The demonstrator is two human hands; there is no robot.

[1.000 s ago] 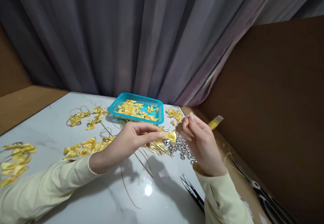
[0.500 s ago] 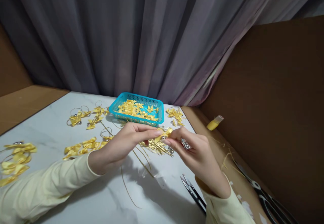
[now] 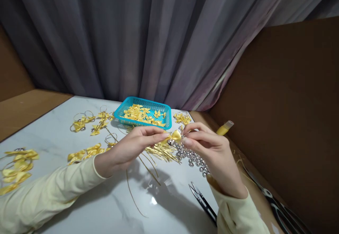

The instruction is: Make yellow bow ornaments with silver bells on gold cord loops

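Both hands up over the table, meeting at one small yellow ribbon bow (image 3: 176,135). My left hand (image 3: 132,147) pinches its left edge between thumb and forefinger; my right hand (image 3: 209,145) is closed on the right side, fingertips bunched tight. A small silver bell (image 3: 171,142) hangs just under the bow; whether it is tied on I cannot tell, the join is too small to see.

Step in hand, as I judge it: fixing bell to bow. Next move calls for a steady pinch from the left while the right works finely at the knot.

Surface: white marble-look tabletop (image 3: 106,205). Loose silver bells (image 3: 192,158) lie beneath my right hand, gold wire strands (image 3: 159,153) beneath the bow. Blue basket (image 3: 143,123) of bows stands behind, snips (image 3: 202,200) near my right sleeve, bows (image 3: 87,153) at left. Grey curtain (image 3: 148,40) backs the table; brown board (image 3: 286,107) on the right
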